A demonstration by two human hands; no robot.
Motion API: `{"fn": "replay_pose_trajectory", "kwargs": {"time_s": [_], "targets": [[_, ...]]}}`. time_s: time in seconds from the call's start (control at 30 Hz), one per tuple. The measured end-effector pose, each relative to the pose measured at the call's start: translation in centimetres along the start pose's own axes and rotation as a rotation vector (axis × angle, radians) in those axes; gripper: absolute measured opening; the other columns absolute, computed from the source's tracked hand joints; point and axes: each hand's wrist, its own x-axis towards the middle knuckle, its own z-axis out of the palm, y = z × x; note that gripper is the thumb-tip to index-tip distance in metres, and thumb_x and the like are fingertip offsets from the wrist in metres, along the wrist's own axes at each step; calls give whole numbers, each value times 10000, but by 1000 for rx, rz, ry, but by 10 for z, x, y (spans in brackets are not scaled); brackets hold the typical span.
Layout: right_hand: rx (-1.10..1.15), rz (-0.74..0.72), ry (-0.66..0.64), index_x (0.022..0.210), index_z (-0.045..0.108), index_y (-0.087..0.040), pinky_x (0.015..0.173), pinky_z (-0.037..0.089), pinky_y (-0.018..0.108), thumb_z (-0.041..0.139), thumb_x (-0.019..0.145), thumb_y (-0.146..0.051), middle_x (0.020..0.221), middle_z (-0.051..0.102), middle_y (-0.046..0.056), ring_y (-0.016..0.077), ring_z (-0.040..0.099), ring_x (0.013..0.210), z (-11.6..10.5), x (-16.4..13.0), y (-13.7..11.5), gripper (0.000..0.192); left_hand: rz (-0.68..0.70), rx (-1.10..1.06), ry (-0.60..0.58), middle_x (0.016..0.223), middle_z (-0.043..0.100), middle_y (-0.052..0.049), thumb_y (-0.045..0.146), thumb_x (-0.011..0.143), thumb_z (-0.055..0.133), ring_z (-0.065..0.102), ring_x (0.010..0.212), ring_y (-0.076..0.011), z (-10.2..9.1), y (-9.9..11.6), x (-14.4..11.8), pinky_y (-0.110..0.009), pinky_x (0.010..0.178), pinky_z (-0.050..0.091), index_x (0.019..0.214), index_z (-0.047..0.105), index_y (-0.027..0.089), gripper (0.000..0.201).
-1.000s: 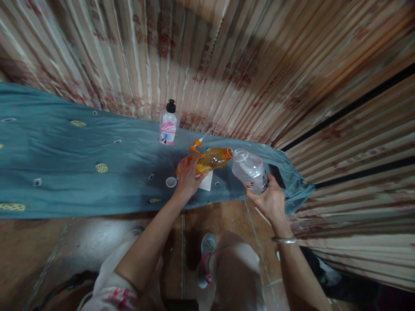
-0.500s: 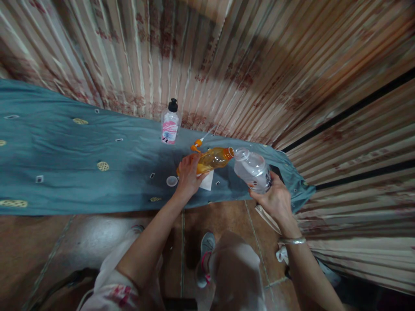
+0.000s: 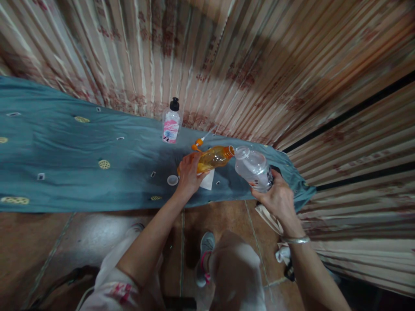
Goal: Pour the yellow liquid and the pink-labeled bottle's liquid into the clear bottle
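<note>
My left hand [image 3: 190,173] is wrapped round an amber plastic bottle [image 3: 214,159] tipped on its side, its uncapped neck pointing right. Amber-tinted liquid seems to lie along its lower wall. In my right hand [image 3: 279,194] is a clear plastic bottle [image 3: 253,166], tilted so that its open mouth faces up and left. The two mouths are side by side; whether they touch I cannot tell. Behind the amber bottle lies an orange pump head [image 3: 197,144] with a thin clear tube. A small white cap [image 3: 173,180] rests left of my left hand.
A clear bottle with black cap and pink label [image 3: 171,123] stands at the back of the teal cloth [image 3: 65,164]. White paper [image 3: 207,180] lies beneath the amber bottle. A dark flat object [image 3: 275,170] is partly hidden behind my right hand. Pleated curtains [image 3: 201,56] border the back and right.
Both hands keep nearly the same pose, with the bottle mouths still together. My right hand has shifted very slightly to the right with the clear bottle.
</note>
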Motion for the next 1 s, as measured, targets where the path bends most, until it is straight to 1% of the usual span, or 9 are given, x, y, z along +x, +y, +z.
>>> {"fn": "replay_pose_trajectory", "kwargs": {"time_s": [0.17,0.33,0.47,0.6,0.83,1.0], "targets": [[-37,-28,2,1213,510,-96,778,506,412,635,647,-593,980,677,171,319,644,900,-2,1,2,764,-25,22,-30,1251,533,-123,335,788,672,490,1132,-302,-1,2,0,-464,936,412,1300,445,189,578],[-53,-32,-9,1224,501,-91,776,507,417,640,646,-575,995,674,180,325,642,904,-5,0,3,767,-16,32,-23,1254,532,-131,338,814,638,488,1140,-303,0,2,-1,-464,938,406,1286,453,185,530],[-57,-52,-14,1220,503,-91,785,504,415,638,649,-562,1017,669,184,326,638,923,-7,0,4,752,-2,13,-18,1247,533,-133,368,811,636,486,1140,-314,1,0,-1,-478,928,407,1291,451,207,539],[-68,-61,-17,1210,513,-98,744,505,395,625,660,-563,995,672,172,312,641,892,-6,0,7,728,-1,14,-14,1236,541,-136,376,813,630,484,1128,-313,2,-1,-1,-485,926,406,1286,461,191,535],[-91,-62,-13,1205,514,-89,737,495,384,632,651,-556,979,675,170,307,638,875,-5,-1,8,734,20,23,-7,1246,541,-144,347,788,671,489,1117,-326,3,-2,-1,-485,915,410,1295,458,184,574],[-88,-68,-12,1200,515,-103,732,491,380,624,664,-555,973,676,161,303,639,867,-6,-1,7,710,20,33,6,1240,546,-130,342,779,684,497,1116,-323,4,-2,-1,-482,921,409,1290,457,202,576]]}}
